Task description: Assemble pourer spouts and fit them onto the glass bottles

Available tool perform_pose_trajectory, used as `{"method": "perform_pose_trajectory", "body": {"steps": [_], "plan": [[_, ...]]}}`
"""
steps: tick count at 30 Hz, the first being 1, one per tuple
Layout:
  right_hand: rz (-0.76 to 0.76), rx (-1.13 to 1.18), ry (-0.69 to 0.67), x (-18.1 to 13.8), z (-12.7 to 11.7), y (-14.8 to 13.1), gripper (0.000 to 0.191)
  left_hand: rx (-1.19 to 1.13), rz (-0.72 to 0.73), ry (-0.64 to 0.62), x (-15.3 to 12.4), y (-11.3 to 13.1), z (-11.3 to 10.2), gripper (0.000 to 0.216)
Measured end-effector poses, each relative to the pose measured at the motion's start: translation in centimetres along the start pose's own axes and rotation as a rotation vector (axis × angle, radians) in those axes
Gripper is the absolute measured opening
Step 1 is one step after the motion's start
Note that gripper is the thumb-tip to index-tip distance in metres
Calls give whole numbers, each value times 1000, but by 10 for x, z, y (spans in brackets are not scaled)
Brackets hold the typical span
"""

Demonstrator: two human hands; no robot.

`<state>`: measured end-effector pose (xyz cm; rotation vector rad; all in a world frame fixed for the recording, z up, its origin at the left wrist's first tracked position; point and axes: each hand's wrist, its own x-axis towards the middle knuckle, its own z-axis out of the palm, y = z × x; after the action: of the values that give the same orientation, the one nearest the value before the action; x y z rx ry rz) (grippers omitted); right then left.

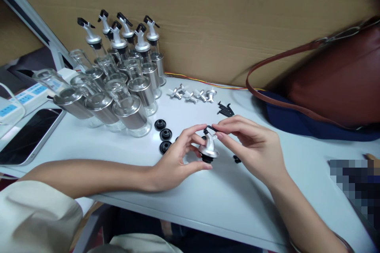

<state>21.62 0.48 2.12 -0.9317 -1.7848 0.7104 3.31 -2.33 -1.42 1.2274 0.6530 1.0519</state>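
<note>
Pourer spout (210,148), silver with a black rubber stopper (207,159) on its underside, is up off the desk (237,205) between both hands, tilted a bit. Left hand (179,156) has it in a light fingertip grip, index finger up by the black tip and thumb down by the stopper, so the hand's curled around it but not fisted. Right hand (258,148) is closed down to a small pinch on the black lever (212,128) at the top of the spout, thumb just below. Right behind that hand there's a little pile of loose black levers (226,110), and further back a cluster of silver spout bodies (190,97). Black ribbed discs (165,134) sit just left of the left hand, partly hidden by it. Off to the left it's glass bottles with metal sleeves: open-necked ones (130,111) up front, ones with pourers fitted (143,46) at the back. Phone (29,137) lies flat beside a white power strip (38,89), and a brown bag (332,79) is over on the right.
</note>
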Motion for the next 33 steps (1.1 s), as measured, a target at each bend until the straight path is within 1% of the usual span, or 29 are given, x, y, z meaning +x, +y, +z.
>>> {"method": "perform_pose_trajectory", "body": {"steps": [3,8,12,17,24,29,33], "plan": [[-18,8,-47,-1,0,0,24,-4,17,21,-1,-1,0,62],[-17,59,-91,0,0,-2,25,-2,52,36,-2,-3,0,63],[18,112,-123,2,-1,-5,23,-20,9,40,-3,-1,0,67],[95,196,-199,3,-6,-3,37,-48,0,26,-4,-1,0,65],[166,262,-183,3,-6,-1,32,-59,8,13,-4,-4,-2,62],[161,235,-189,4,-7,-3,28,-76,15,15,-2,-4,-1,59],[160,217,-198,3,-7,-2,27,-78,-18,53,-2,-2,1,58]]}}
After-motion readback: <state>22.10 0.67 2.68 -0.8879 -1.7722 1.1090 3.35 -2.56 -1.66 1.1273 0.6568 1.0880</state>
